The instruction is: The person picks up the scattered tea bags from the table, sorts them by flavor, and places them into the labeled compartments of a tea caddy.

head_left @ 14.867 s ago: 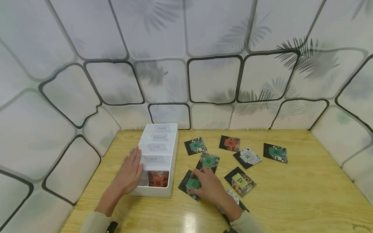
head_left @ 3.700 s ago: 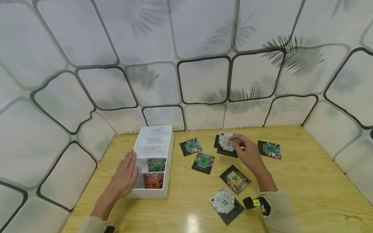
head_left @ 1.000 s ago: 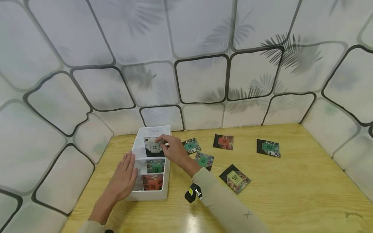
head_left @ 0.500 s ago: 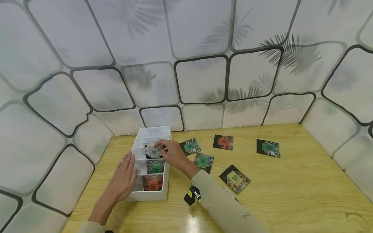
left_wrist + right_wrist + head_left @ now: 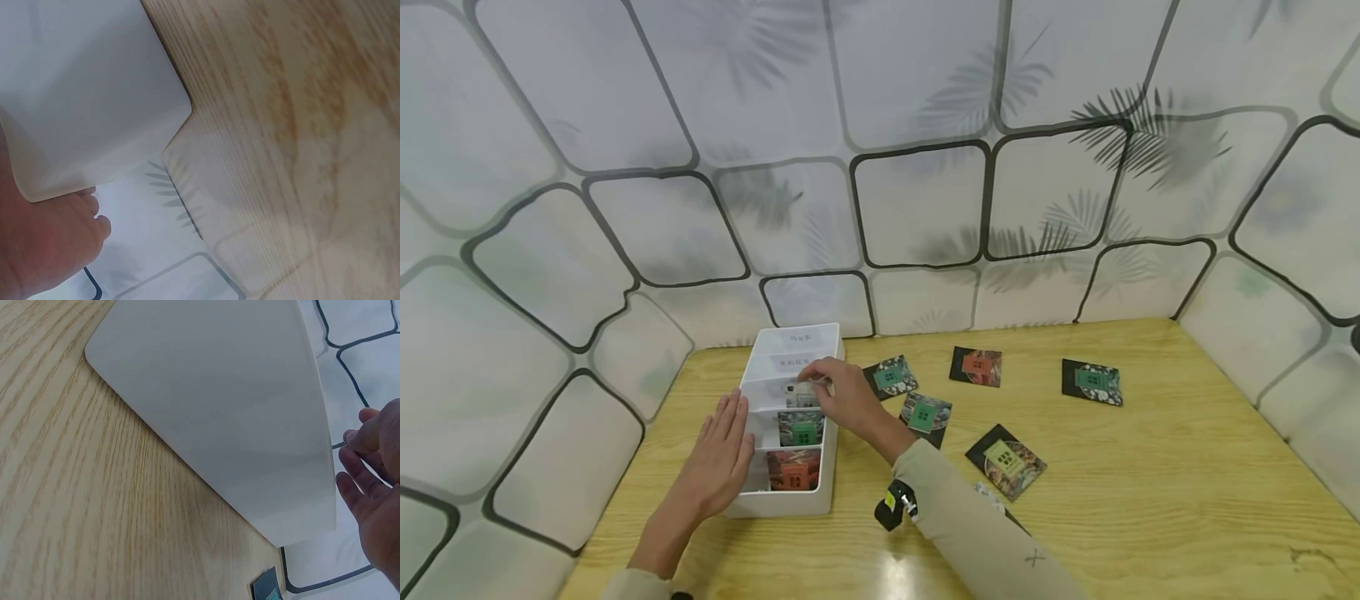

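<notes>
A white divided box (image 5: pixel 790 502) stands on the table at left. My left hand (image 5: pixel 718 458) lies with straight fingers along its left side; the left wrist view also shows the box's wall (image 5: pixel 94 81). Above the third compartment from the front, my right hand (image 5: pixel 850 400) has bent fingers near the top of a white-labelled tea packet (image 5: pixel 800 397), which sits low in that compartment. In the right wrist view, the right hand's fingertips (image 5: pixel 350 440) are over the rim with no packet visible between them. Green (image 5: pixel 801 432) and red (image 5: pixel 793 475) packets stand in the two front compartments.
Right of the box lie green packets (image 5: pixel 891 377) (image 5: pixel 927 414) (image 5: pixel 1093 381), a red one (image 5: pixel 977 365) and a yellow-labelled one (image 5: pixel 1006 461). Another white-labelled packet (image 5: pixel 988 498) is partly hidden by the right forearm. A patterned wall stands behind the table.
The white-labelled packet, lifted from the red one earlier, was brought to the third compartment and has slid lower there. A green packet went into the second compartment. The left hand stayed at the box.
</notes>
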A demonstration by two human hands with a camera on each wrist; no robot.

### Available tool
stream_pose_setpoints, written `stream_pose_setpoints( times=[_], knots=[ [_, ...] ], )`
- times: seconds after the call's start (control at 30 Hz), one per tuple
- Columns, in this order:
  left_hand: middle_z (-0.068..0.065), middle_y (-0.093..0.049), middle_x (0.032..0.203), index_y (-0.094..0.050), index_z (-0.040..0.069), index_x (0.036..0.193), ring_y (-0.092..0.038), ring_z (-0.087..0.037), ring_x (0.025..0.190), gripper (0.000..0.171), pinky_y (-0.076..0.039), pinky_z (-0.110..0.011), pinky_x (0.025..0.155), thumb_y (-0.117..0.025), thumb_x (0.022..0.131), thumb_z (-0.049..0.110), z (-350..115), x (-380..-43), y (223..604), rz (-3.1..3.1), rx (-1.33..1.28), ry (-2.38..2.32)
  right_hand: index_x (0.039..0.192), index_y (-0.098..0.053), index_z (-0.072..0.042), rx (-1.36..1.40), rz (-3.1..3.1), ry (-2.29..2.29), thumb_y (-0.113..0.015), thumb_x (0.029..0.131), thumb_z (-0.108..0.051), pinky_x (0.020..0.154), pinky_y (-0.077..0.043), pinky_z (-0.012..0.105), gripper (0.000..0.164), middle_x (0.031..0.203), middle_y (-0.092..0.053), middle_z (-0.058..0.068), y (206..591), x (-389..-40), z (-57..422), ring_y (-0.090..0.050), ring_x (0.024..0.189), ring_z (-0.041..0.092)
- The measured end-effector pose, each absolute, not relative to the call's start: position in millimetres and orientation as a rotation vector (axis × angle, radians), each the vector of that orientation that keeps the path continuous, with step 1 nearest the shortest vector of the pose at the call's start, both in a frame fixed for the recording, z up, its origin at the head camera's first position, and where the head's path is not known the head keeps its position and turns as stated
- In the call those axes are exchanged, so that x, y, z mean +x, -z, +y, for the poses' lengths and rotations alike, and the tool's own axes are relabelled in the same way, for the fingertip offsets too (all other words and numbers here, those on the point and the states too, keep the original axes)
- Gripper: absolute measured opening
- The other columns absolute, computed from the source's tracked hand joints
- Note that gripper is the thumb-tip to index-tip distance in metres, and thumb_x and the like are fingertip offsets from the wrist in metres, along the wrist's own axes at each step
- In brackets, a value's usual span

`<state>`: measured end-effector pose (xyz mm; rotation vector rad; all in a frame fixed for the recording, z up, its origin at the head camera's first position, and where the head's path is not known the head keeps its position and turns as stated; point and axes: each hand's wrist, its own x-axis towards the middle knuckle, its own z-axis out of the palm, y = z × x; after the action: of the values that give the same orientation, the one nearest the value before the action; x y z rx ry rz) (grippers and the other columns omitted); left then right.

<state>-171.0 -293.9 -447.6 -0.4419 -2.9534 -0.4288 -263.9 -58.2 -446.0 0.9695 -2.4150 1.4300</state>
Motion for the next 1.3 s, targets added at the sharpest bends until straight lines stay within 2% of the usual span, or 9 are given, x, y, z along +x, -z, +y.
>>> stream_pose_setpoints(
  times=[0.17,0.47,0.6,0.83,1.03,1.3],
  knots=[
    [-0.029,-0.015,0.166,-0.021,-0.013,0.157,-0.01,-0.048,0.153,0.058,-0.014,-0.065,0.12,-0.037,0.11,0.017,-293.9,-170.8,447.6,-2.959,-0.434,0.431,0.115,-0.073,-0.003,0.99,-2.392,-1.443,-0.058,0.099,0.005,0.094,-0.055,0.033,0.023,0.113,-0.071,0.007,446.1,-262.5,-56.8,-0.067,0.107,0.025],
    [-0.029,-0.013,0.167,-0.02,-0.013,0.157,-0.009,-0.047,0.154,0.058,-0.014,-0.064,0.12,-0.036,0.111,0.018,-295.2,-170.3,447.9,-2.959,-0.434,0.444,0.115,-0.072,-0.004,0.954,-2.379,-1.453,-0.06,0.1,0.001,0.092,-0.056,0.037,0.02,0.113,-0.071,0.007,443.1,-258.1,-46.4,-0.067,0.106,0.02],
    [-0.028,-0.014,0.167,-0.021,-0.012,0.158,-0.01,-0.047,0.154,0.058,-0.014,-0.064,0.12,-0.037,0.11,0.018,-295.6,-170.2,448.1,-2.952,-0.436,0.445,0.117,-0.071,-0.002,0.917,-2.356,-1.483,-0.062,0.099,0.001,0.092,-0.056,0.045,0.02,0.116,-0.07,0.01,444.6,-259.9,-40.0,-0.066,0.108,0.024],
    [-0.028,-0.013,0.167,-0.02,-0.012,0.158,-0.01,-0.047,0.154,0.058,-0.013,-0.064,0.121,-0.036,0.111,0.019,-294.3,-169.6,446.6,-2.961,-0.432,0.457,0.119,-0.069,-0.002,0.797,-2.331,-1.497,-0.064,0.098,0.002,0.092,-0.056,0.045,0.022,0.118,-0.068,0.011,454.1,-269.2,-28.1,-0.064,0.109,0.03],
    [-0.028,-0.013,0.167,-0.02,-0.013,0.158,-0.01,-0.047,0.154,0.058,-0.014,-0.064,0.121,-0.035,0.111,0.018,-292.5,-170.0,445.5,-2.967,-0.433,0.437,0.119,-0.069,0.001,0.728,-2.291,-1.483,-0.065,0.095,0.003,0.09,-0.055,0.053,0.024,0.118,-0.066,0.017,466.7,-278.7,-15.8,-0.062,0.11,0.042],
    [-0.029,-0.013,0.167,-0.019,-0.013,0.157,-0.01,-0.047,0.154,0.058,-0.014,-0.064,0.121,-0.034,0.111,0.019,-294.1,-170.3,447.2,-2.965,-0.436,0.409,0.128,-0.066,-0.003,0.601,-2.438,-1.412,-0.071,0.096,-0.006,0.089,-0.053,0.052,0.033,0.125,-0.061,0.018,474.7,-288.7,1.6,-0.06,0.111,0.04]
  ],
)
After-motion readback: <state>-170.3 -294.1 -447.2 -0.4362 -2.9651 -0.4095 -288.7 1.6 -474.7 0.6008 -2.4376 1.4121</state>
